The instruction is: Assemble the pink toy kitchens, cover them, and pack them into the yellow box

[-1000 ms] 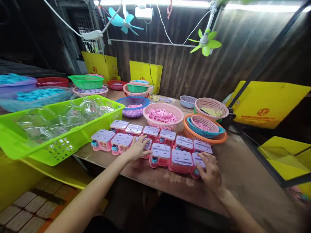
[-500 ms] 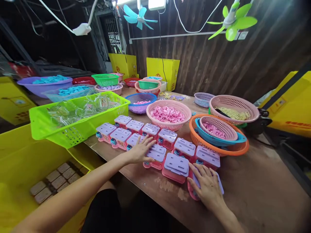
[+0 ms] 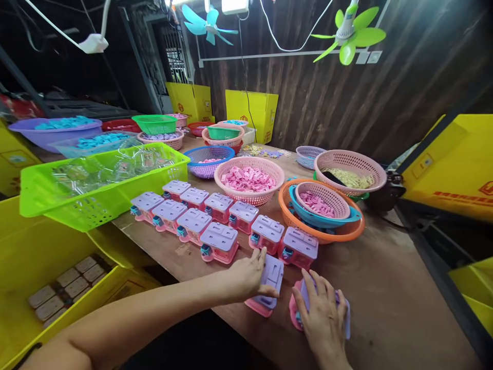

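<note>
1. While the left hand [image 3: 248, 276] is resting spread wide on a lavender-topped pink box [image 3: 273, 272], the right hand [image 3: 325, 313] is splaying over another box [image 3: 293, 311].
2. Beyond, ten matching boxes [image 3: 220, 237] are lining the table [image 3: 370, 293], six behind, four in front, all wearing tops.
3. Two are sitting outside those rows, making twelve.
4. Two fans, blue [image 3: 211, 25] and green [image 3: 346, 35], are hanging above.

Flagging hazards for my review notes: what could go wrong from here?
The left box, under the left hand, lies near the table's front edge; a stray push might send it off. The right hand covers much of the right box, so a poorly seated lid could go unnoticed. Sliding either forward may bump the rows.
</note>
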The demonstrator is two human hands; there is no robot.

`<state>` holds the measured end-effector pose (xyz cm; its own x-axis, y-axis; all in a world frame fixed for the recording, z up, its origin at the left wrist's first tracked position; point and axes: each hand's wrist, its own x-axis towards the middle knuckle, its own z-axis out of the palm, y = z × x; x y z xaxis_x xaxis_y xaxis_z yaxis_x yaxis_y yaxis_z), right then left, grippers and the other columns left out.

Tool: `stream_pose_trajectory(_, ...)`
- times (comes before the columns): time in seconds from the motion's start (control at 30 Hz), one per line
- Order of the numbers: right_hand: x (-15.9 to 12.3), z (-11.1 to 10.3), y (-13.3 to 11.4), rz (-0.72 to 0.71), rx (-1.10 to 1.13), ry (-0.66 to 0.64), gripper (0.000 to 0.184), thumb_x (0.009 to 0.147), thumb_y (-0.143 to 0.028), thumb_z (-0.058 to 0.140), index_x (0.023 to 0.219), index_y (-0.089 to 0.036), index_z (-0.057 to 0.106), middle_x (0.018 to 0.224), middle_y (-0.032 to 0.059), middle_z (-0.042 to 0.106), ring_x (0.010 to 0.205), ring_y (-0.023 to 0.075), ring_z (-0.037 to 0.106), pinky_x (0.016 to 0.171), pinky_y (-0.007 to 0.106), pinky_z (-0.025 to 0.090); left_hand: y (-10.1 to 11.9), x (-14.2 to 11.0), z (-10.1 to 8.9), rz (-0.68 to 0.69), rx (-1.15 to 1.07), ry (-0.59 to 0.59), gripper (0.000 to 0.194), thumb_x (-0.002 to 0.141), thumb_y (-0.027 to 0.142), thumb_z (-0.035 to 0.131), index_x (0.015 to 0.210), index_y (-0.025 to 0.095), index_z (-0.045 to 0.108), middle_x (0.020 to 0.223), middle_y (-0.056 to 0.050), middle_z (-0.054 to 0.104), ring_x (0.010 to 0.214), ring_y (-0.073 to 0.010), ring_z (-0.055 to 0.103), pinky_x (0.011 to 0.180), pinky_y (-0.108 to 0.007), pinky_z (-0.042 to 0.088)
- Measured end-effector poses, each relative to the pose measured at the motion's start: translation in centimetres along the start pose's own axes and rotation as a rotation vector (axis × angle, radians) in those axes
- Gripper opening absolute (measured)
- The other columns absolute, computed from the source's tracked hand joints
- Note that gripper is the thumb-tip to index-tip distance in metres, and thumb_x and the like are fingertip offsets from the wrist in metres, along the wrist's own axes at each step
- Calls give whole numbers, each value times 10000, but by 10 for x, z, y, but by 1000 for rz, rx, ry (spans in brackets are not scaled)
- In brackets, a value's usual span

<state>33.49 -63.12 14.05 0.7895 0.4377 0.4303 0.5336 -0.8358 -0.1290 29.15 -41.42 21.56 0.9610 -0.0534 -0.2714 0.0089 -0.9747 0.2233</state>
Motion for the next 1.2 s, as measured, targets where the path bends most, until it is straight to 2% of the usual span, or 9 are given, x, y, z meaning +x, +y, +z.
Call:
stream_pose_trajectory(0.17,-12,-2,4,43,-29,0,483,881,-468,362,1284,-229,480,1307,97,502,1169,329,431,966,613,226,-13,1,-21,581,120,-26,855,649,414,708,1384,376,273,1500,-32,192,1348,-351,190,1054,-518,199)
stream_pose_trajectory(0.27,-23,-5,8,96,-52,15,492,889,-485,323,1280,-230,482,1299,95,512,1161,320,442,967,605,228,-15,13,-12,790,160,-24,802,666,415,693,1367,378,305,1479,-10,247,1368,-293,142,1085,-476,147)
stream_pose_trajectory(0.33,-30,-7,8,135,-67,18,503,898,-494,286,1264,-220,494,1283,93,527,1150,303,454,974,588,232,-9,21,2,730,182,78,867,639,534,678,1379,266,313,1420,-104,325,1327,-323,217,1053,-475,209)
stream_pose_trajectory(0.5,-33,-11,3,244,-71,27,485,907,-478,282,1233,-205,515,1244,85,553,1127,278,467,986,562,220,14,26,38,299,214,372,1078,519,790,573,1312,85,382,1232,-195,451,1089,-362,400,928,-482,315)
stream_pose_trajectory(0.67,-12,-5,-10,213,90,30,436,904,-415,340,1201,-164,538,1181,98,584,1081,243,492,948,437,325,17,22,46,309,199,464,997,566,764,572,1272,78,420,1152,-170,491,1037,-318,406,912,-433,316)
stream_pose_trajectory(0.83,4,0,-38,169,190,12,373,908,-315,347,1200,-186,541,1172,81,585,1082,221,492,940,401,345,-6,21,48,393,126,452,972,561,737,605,1278,104,433,1141,-150,518,1063,-322,406,951,-427,291)
stream_pose_trajectory(1.0,30,-2,-36,81,246,-41,398,923,-293,314,1275,-193,471,1223,75,535,1113,184,469,959,344,361,-29,28,33,458,77,390,1031,592,797,501,1372,145,332,1283,-179,459,1159,-372,375,966,-522,265)
stream_pose_trajectory(1.13,82,2,-21,-17,142,-129,444,922,-304,323,1344,-191,400,1343,89,420,1226,185,369,1046,357,275,-42,64,-1,370,73,524,851,742,737,386,1385,183,327,1418,-164,333,1317,-365,210,1042,-538,134)
stream_pose_trajectory(1.2,106,9,-19,-55,112,-192,450,902,-357,394,1339,-252,415,1383,64,387,1271,201,323,1069,394,232,-49,86,-12,326,94,473,788,768,715,370,1353,187,394,1439,-164,303,1349,-362,147,1059,-520,99)
